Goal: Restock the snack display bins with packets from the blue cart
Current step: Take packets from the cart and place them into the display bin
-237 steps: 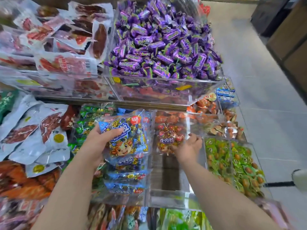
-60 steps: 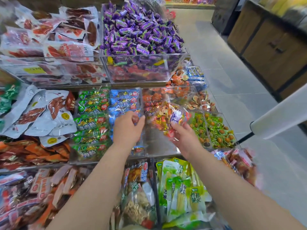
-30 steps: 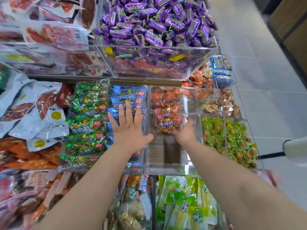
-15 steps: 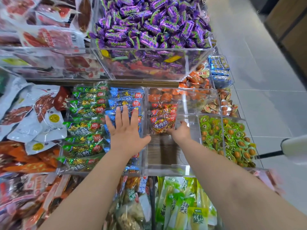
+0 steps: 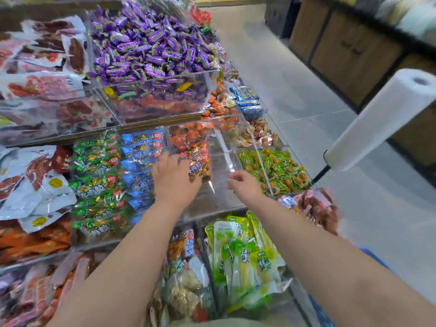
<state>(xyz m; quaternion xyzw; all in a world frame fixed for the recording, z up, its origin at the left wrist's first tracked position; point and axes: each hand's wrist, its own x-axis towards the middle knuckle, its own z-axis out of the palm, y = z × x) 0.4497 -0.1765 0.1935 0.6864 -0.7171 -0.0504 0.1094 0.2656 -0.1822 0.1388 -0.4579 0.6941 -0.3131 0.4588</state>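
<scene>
Fingers (image 5: 165, 164) of the left hand (image 5: 175, 182) lie spread and straight. The palm faces down over the wall between two compartments and grips nothing. Its thumb reaches right to the front of the red packets (image 5: 197, 159) and seems to touch the nearest one. Half a second ago this hand lay flat further left on the blue packets (image 5: 141, 156), which now show just past its little finger. The green packets (image 5: 96, 182) sit beyond those.

Right of the thumb, across bare clear floor, the right hand (image 5: 245, 187) hangs with its fingers loosely curled and empty. A moment ago it was pressed against the red packets, pushing one home. It has since let go and drawn back toward the person, over the near right part of the same bin (image 5: 219, 199).

The red packets stand in a short row ahead of both hands, at the back of the bin. Everything nearer than them is bare, so the bin looks far from full.

Behind and to the right of the right wrist is a blurred heap of reddish cart packets (image 5: 316, 206). Below it shows a blue edge of the cart (image 5: 372, 256). A white roll (image 5: 382, 114) juts out further right.

One packet is placed and the right hand is free, so a return to the cart for more looks likely. The left hand is placed to keep the row upright.
</scene>
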